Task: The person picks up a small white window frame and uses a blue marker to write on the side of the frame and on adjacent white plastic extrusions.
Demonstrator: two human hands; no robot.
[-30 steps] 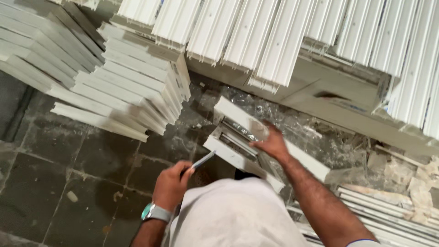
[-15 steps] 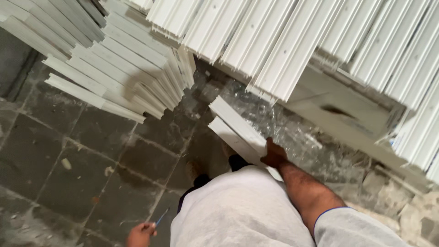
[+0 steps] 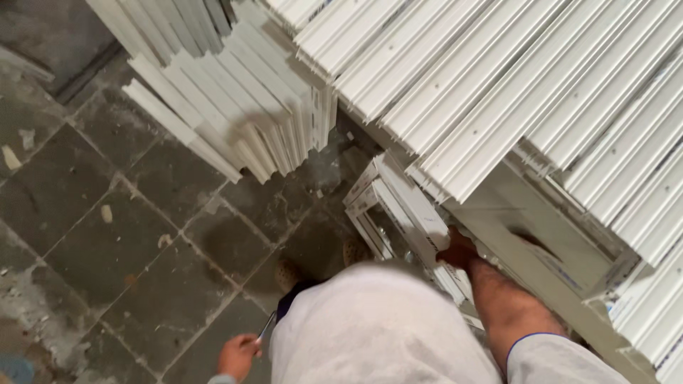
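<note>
Floor-level white profile (image 3: pixel 398 206) under right fingers (image 3: pixel 455 250)

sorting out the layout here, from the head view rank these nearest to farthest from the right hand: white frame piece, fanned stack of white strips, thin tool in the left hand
1. white frame piece, under the right hand, touching it
2. thin tool, lower left, in the left hand
3. fanned stack of white strips, upper left, on the floor

right hand (image 3: pixel 457 250) gripping white profile (image 3: pixel 398 206) | left hand (image 3: pixel 237 354) holding thin tool (image 3: pixel 266 328) | tiled floor (image 3: pixel 107 213)
</note>
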